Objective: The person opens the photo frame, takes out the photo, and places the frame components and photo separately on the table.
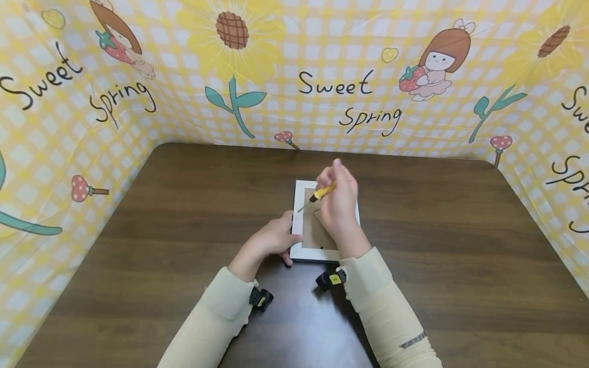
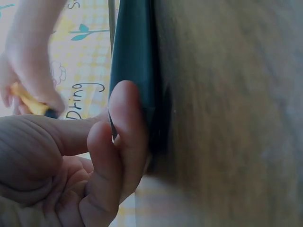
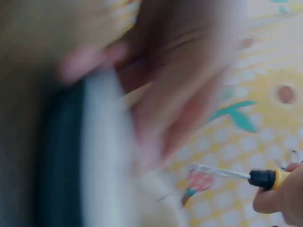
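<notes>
- The left hand [image 1: 273, 236] grasps the white-bordered, dark-sided rectangular frame [image 1: 298, 225] by its left edge, thumb on the border and fingers against the side; firm, even pressure should stop it sliding.
- The right hand [image 1: 339, 204] clasps the yellow-and-black screwdriver with a slim metal shaft [image 1: 317, 196], its tip over the frame's left border and seemingly clear of it.
- That tip slants toward the left hand, so a slip could jab it; fingers are best held out of line.
- Light, controlled pressure would likely suit the flat brown backing board [image 1: 310, 230], which may scratch; the dark marks [image 1: 321, 248] on it are too small to identify.
- The frame rests between the left and right edges of the brown wooden desk [image 1: 184, 230], near the far edge; sitting flat should help.
</notes>
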### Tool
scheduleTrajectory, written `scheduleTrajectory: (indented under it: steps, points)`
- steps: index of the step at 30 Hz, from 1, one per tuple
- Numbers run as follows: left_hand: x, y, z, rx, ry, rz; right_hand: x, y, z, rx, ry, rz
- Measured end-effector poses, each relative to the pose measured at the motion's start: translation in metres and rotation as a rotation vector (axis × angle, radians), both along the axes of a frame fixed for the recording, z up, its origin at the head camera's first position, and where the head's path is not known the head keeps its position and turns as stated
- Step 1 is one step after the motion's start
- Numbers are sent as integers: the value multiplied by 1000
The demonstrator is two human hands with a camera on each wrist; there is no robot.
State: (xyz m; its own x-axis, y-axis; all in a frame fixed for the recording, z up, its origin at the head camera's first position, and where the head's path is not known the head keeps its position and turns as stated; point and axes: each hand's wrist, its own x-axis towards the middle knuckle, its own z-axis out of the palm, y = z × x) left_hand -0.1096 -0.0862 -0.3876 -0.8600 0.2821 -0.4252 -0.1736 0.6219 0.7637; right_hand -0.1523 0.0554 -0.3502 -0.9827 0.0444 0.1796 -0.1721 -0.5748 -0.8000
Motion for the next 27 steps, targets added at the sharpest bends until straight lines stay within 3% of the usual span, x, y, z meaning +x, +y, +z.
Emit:
scheduleTrajectory:
  steps: [3, 5, 14, 20, 23, 27]
  points:
    - [0, 0, 1, -22, 0, -3, 2, 8, 10, -94, -19, -94]
    - [0, 0, 2, -36, -4, 0, 3, 14, 14, -77, -20, -118]
    - [1, -4, 4, -34, -7, 23, 0, 36, 22, 23, -66, -73]
    - [9, -19, 10, -56, 102, 55, -11, 60, 32, 136, -108, -51]
    - [13, -31, 8, 86, 71, 59, -20, 77, 39, 195, -135, -57]
    - [20, -47, -5, 381, -154, 68, -36, 100, 44, 382, -183, -82]
